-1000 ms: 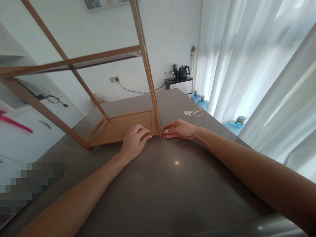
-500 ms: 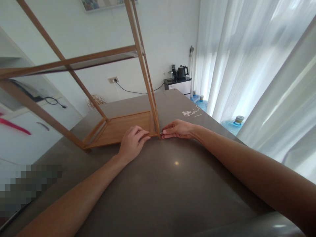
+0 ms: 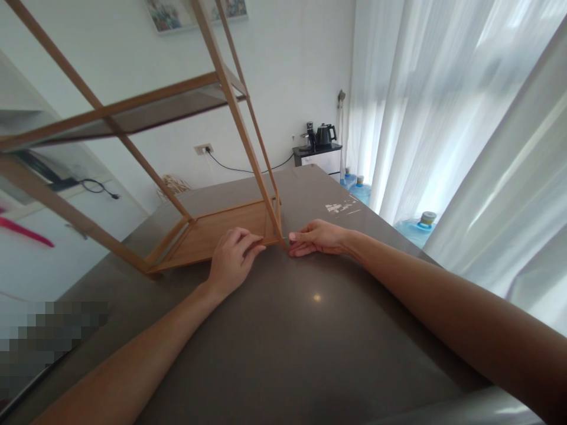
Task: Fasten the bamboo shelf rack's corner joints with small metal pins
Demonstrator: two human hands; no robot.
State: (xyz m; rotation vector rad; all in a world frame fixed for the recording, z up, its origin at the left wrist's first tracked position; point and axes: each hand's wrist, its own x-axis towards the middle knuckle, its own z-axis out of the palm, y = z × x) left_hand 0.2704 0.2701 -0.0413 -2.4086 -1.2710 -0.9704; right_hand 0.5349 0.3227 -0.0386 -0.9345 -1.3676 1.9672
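Note:
A light wooden shelf rack (image 3: 208, 236) stands on a grey-brown table (image 3: 310, 330), its uprights leaning to the left. My left hand (image 3: 233, 257) rests on the front edge of the bottom shelf board, fingers curled over it. My right hand (image 3: 316, 237) lies on the table just right of the rack's near right corner post (image 3: 248, 153). Its fingertips are pinched together at the foot of that post on a small metal piece I cannot make out. An upper shelf (image 3: 146, 115) hangs above my left arm.
A black kettle (image 3: 325, 134) stands on a small cabinet by the far wall. Blue water bottles (image 3: 416, 227) sit on the floor beside white curtains (image 3: 443, 118) at right. A wall socket with a black cable (image 3: 204, 149) is behind the rack. A white counter runs along the left.
The rack's uprights have tilted further left in view and the camera has dipped slightly. Both hands stay at the rack's near right corner, shifted a little left and down.

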